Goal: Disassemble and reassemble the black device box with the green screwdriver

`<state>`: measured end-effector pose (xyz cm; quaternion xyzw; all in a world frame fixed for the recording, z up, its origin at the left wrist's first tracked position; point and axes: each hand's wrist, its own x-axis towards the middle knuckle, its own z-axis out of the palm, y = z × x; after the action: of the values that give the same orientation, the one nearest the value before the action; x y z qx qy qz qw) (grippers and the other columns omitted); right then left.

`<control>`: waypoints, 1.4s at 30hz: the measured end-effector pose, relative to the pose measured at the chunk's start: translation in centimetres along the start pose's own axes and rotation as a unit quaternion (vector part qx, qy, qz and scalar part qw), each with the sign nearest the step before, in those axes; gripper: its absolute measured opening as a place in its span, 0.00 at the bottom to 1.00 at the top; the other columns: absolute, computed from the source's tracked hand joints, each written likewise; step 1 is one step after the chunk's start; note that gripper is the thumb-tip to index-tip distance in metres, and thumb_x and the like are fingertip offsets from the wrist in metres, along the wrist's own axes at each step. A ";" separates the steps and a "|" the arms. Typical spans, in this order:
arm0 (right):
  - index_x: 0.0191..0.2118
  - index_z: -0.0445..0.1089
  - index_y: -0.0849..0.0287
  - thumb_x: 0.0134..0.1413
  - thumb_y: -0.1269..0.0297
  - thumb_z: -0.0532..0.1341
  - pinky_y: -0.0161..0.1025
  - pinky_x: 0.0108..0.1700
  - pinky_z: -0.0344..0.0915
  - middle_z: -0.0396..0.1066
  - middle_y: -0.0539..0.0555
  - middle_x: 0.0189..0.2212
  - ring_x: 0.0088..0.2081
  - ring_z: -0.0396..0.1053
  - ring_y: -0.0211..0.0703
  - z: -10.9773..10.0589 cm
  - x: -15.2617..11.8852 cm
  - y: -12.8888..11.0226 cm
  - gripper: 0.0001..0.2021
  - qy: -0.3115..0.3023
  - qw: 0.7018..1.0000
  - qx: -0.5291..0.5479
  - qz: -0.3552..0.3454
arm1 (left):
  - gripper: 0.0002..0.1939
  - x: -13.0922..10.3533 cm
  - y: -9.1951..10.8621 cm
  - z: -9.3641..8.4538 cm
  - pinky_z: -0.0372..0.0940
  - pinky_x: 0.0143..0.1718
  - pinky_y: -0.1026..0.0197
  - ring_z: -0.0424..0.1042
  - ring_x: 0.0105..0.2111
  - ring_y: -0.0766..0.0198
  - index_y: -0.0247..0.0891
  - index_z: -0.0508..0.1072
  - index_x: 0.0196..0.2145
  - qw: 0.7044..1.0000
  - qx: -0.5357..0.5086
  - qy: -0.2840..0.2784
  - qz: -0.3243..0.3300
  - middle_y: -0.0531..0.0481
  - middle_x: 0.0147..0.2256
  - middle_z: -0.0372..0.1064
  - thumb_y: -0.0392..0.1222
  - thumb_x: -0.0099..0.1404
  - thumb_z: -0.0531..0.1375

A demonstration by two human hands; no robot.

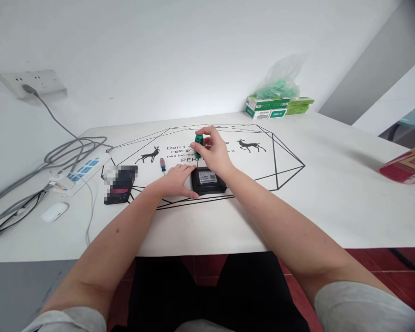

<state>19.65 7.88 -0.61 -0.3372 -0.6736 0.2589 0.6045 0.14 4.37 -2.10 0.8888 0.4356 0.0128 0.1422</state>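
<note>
A flat black box [209, 180] with a white printed label lies on the table mat in front of me. My left hand [179, 180] grips its left side, with the thumb near the front corner and the fingers by the back corner. My right hand [212, 150] is closed around the green and black handle of a screwdriver [199, 139]. The screwdriver stands upright, and its thin shaft meets the back left corner area of the box. A second screwdriver [163, 164] with a clear red and blue handle lies just beyond my left hand.
A phone [122, 184], white earbud case [55, 212], glasses [20, 214] and power strip [86, 173] with coiled grey cable lie left. Green and white boxes [268, 108] under a plastic bag [281, 78] stand at the back wall. A red package [406, 166] sits far right.
</note>
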 end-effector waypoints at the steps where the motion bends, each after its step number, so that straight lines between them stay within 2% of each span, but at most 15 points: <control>1: 0.48 0.68 0.50 0.57 0.58 0.71 0.45 0.39 0.74 0.75 0.52 0.46 0.39 0.71 0.42 0.1 -0.1 -0.1 0.16 0.012 1.000 -0.016 -0.004 | 0.59 0.0 0.0 0.0 0.55 0.71 0.37 0.55 0.71 0.34 0.42 0.55 0.76 1.000 -0.002 0.000 0.000 0.33 0.73 0.56 0.76 0.59 0.67; 4: 0.47 0.69 0.50 0.57 0.54 0.73 0.48 0.44 0.73 0.77 0.51 0.44 0.38 0.72 0.44 0.5 -0.4 -0.1 0.18 0.035 0.998 -0.048 -0.023 | 0.60 0.0 0.2 -0.1 0.54 0.71 0.36 0.54 0.72 0.34 0.41 0.54 0.77 1.000 -0.005 -0.002 -0.003 0.33 0.73 0.56 0.75 0.59 0.67; 6: 0.51 0.70 0.49 0.63 0.53 0.68 0.49 0.46 0.73 0.79 0.53 0.48 0.42 0.74 0.46 0.6 -0.6 -0.1 0.15 0.024 0.998 -0.043 -0.037 | 0.61 -0.1 0.2 -0.1 0.54 0.71 0.36 0.55 0.71 0.34 0.41 0.53 0.77 1.000 -0.005 -0.004 -0.005 0.34 0.73 0.56 0.75 0.58 0.67; 8: 0.54 0.70 0.49 0.68 0.56 0.61 0.51 0.48 0.72 0.80 0.54 0.51 0.46 0.75 0.48 0.5 -0.7 -0.1 0.12 0.004 0.998 -0.030 -0.050 | 0.61 -0.1 0.3 -0.1 0.54 0.71 0.37 0.55 0.71 0.34 0.41 0.53 0.77 1.000 -0.004 -0.005 -0.007 0.33 0.73 0.56 0.76 0.58 0.67; 10: 0.55 0.70 0.49 0.68 0.62 0.58 0.52 0.51 0.72 0.80 0.54 0.52 0.47 0.75 0.48 0.5 -0.7 0.0 0.13 -0.006 0.998 -0.030 -0.062 | 0.61 -0.1 0.3 -0.1 0.54 0.71 0.37 0.54 0.72 0.34 0.40 0.53 0.77 1.000 -0.003 -0.005 -0.008 0.33 0.74 0.55 0.76 0.58 0.66; 13: 0.54 0.71 0.49 0.64 0.65 0.61 0.53 0.52 0.72 0.78 0.54 0.48 0.43 0.72 0.47 0.5 -0.5 0.2 0.14 -0.002 0.995 -0.057 -0.083 | 0.60 -0.1 0.2 -0.1 0.54 0.71 0.37 0.54 0.71 0.33 0.42 0.53 0.77 1.000 -0.001 -0.003 -0.006 0.34 0.73 0.56 0.77 0.59 0.66; 18: 0.52 0.69 0.49 0.60 0.61 0.67 0.50 0.47 0.73 0.72 0.53 0.46 0.42 0.69 0.46 0.6 -0.3 0.6 0.15 0.010 0.993 -0.067 -0.095 | 0.61 -0.1 0.1 -0.1 0.54 0.70 0.36 0.54 0.71 0.31 0.43 0.52 0.77 1.000 -0.005 -0.004 -0.004 0.35 0.73 0.57 0.77 0.58 0.65; 24: 0.58 0.67 0.49 0.59 0.67 0.63 0.46 0.40 0.74 0.71 0.56 0.55 0.44 0.72 0.46 0.0 -0.4 0.2 0.21 -0.043 0.996 -0.050 -0.066 | 0.61 -0.1 0.2 -0.1 0.54 0.71 0.38 0.54 0.72 0.34 0.41 0.53 0.77 1.000 0.000 -0.005 -0.007 0.34 0.74 0.55 0.77 0.58 0.66; 31: 0.56 0.70 0.49 0.55 0.63 0.70 0.49 0.43 0.75 0.72 0.54 0.48 0.39 0.68 0.45 -0.1 -0.4 0.8 0.22 -0.003 0.994 -0.077 -0.076 | 0.60 -0.1 0.0 -0.1 0.54 0.70 0.37 0.54 0.71 0.33 0.44 0.53 0.77 1.000 -0.001 -0.003 -0.001 0.35 0.73 0.57 0.77 0.58 0.66; 35: 0.58 0.71 0.47 0.68 0.55 0.61 0.51 0.45 0.76 0.76 0.55 0.53 0.39 0.71 0.45 -0.1 -0.4 0.7 0.16 -0.024 0.997 -0.039 -0.059 | 0.60 0.0 0.0 0.0 0.54 0.71 0.37 0.55 0.71 0.33 0.42 0.54 0.76 1.000 0.002 -0.004 -0.002 0.34 0.73 0.56 0.78 0.58 0.66; 37: 0.57 0.71 0.47 0.71 0.56 0.57 0.52 0.48 0.75 0.78 0.54 0.51 0.39 0.71 0.46 -0.2 -0.3 0.5 0.14 -0.030 0.998 -0.026 -0.051 | 0.60 0.0 0.1 0.0 0.55 0.70 0.37 0.55 0.71 0.34 0.42 0.55 0.76 1.000 0.005 -0.003 -0.001 0.34 0.73 0.57 0.78 0.58 0.66; 42: 0.55 0.72 0.50 0.62 0.60 0.65 0.51 0.49 0.74 0.76 0.54 0.50 0.41 0.70 0.46 -0.2 0.0 0.7 0.15 -0.011 0.994 -0.058 -0.086 | 0.60 0.0 0.1 0.0 0.55 0.71 0.37 0.55 0.71 0.34 0.40 0.55 0.76 1.000 0.005 -0.002 -0.001 0.33 0.73 0.57 0.77 0.58 0.66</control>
<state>19.92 8.26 -1.10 -0.3095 -0.7210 0.1699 0.5962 0.21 4.36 -2.11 0.8889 0.4365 0.0091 0.1388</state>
